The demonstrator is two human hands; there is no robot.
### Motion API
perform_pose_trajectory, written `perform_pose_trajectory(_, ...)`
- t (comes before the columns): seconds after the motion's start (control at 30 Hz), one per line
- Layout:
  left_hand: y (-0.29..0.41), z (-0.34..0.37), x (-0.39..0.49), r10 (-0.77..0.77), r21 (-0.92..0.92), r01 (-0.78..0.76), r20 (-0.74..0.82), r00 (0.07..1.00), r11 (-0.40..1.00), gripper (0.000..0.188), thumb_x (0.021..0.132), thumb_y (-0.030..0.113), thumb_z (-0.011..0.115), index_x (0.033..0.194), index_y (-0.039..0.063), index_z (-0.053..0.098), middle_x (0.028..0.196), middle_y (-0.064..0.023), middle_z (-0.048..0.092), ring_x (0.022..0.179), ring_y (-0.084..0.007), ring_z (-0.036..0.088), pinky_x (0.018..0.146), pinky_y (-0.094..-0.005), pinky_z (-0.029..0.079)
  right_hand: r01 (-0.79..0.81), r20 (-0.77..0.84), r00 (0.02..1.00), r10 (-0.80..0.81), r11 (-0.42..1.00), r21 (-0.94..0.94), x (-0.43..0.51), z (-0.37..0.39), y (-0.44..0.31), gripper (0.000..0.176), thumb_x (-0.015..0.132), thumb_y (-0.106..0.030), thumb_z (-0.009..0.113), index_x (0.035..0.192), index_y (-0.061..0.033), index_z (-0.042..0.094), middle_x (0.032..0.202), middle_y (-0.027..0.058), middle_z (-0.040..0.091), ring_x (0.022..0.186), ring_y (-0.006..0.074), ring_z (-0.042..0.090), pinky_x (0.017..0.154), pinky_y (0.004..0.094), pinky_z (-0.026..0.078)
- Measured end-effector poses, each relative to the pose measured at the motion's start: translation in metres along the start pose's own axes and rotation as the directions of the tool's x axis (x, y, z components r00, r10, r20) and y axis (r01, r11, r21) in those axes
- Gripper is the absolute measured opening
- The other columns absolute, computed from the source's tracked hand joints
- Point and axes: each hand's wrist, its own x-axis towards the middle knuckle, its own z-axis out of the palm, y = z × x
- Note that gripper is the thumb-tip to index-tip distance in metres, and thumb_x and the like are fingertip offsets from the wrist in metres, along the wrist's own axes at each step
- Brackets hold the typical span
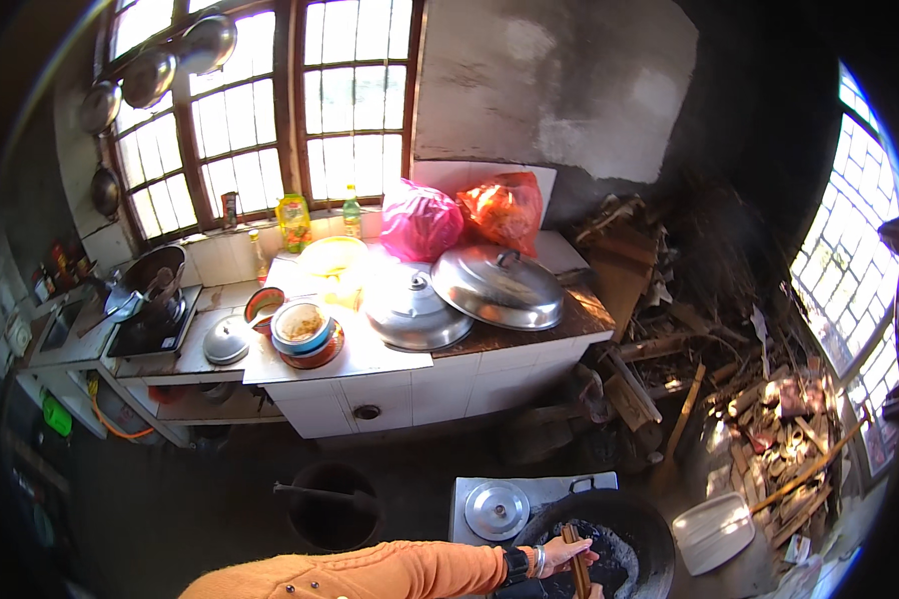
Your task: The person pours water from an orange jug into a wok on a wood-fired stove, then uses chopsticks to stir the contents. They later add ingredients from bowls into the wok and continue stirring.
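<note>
My left hand, below an orange sleeve with a dark wristwatch and a silver bracelet, grips a bundle of brown sticks that look like chopsticks. At the bottom edge of the picture, my right hand is at the lower end of the same bundle and mostly cut off. Both hands are over a large dark wok. Dark liquid with whitish foam lies inside it. Beside the wok, a round metal lid rests on the pale stove top.
A white-tiled counter beyond holds large metal lids, stacked bowls and plastic bags. On the floor stand a dark round vessel and a pale-bladed shovel. Firewood is heaped at right.
</note>
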Motion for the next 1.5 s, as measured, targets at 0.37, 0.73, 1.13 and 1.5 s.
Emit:
perform_pose_trajectory(0.37, -0.006, -0.071, -0.013, -0.149, 0.337, 0.153, -0.038, 0.988, 0.929, 0.098, 0.078, 0.064, 0.061, 0.145, 0.006, 0.018, 0.146, -0.0162, 0.025, 0.139, -0.0266, 0.019, 0.113, -0.0444, 0.014, -0.017, 0.279, 0.957, 0.082, 0.973, -0.23, -0.021, -0.012, 0.019, 0.026, 0.089, -0.028, 0.055, 0.088, -0.0022, 0.058, 0.076, 0.0224, 0.064, 0.072, 0.0401, 0.063, 0.064, 0.049, 0.05)
perform_pose_trajectory(0.73, 0.132, -0.267, -0.196, 0.38, -0.189, -0.41, -0.174, 0.908, 0.892, 0.021, 0.092, 0.013, 0.054, 0.112, 0.005, 0.057, 0.103, -0.0103, 0.066, 0.092, -0.0167, 0.063, 0.08, -0.0281, 0.05, -0.258, 0.383, 0.915, 0.127, 0.915, 0.312, 0.072, -0.008, -0.098, 0.03, 0.087, -0.024, 0.058, 0.084, 0.0061, 0.061, 0.058, 0.0083, 0.056, 0.052, 0.0215, 0.055, 0.048, 0.0365, 0.042)
perform_pose_trajectory(1.13, 0.185, -0.555, -0.491, 0.345, -0.294, -0.644, -0.651, 0.676, 0.706, 0.014, 0.091, 0.009, 0.049, 0.1, 0.004, 0.058, 0.088, -0.01, 0.067, 0.082, -0.0212, 0.063, 0.08, -0.0325, 0.051, 0.435, 0.219, 0.844, -0.489, 0.864, 0.254, 0.333, 0.135, -0.538, 0.027, 0.077, -0.023, 0.069, 0.081, 0.0032, 0.061, 0.073, 0.0249, 0.061, 0.074, 0.0422, 0.062, 0.064, 0.0449, 0.048)
perform_pose_trajectory(1.5, 0.142, -0.66, -0.598, 0.317, -0.328, -0.816, -0.801, 0.507, 0.477, 0.014, 0.092, 0.011, 0.049, 0.099, 0.004, 0.059, 0.087, -0.0117, 0.066, 0.084, -0.0226, 0.064, 0.077, -0.0331, 0.052, 0.482, 0.291, 0.851, -0.438, 0.871, -0.1, 0.407, 0.232, -0.783, 0.025, 0.07, -0.02, 0.07, 0.092, -0.007, 0.066, 0.098, 0.0199, 0.066, 0.098, 0.0377, 0.062, 0.082, 0.0448, 0.05)
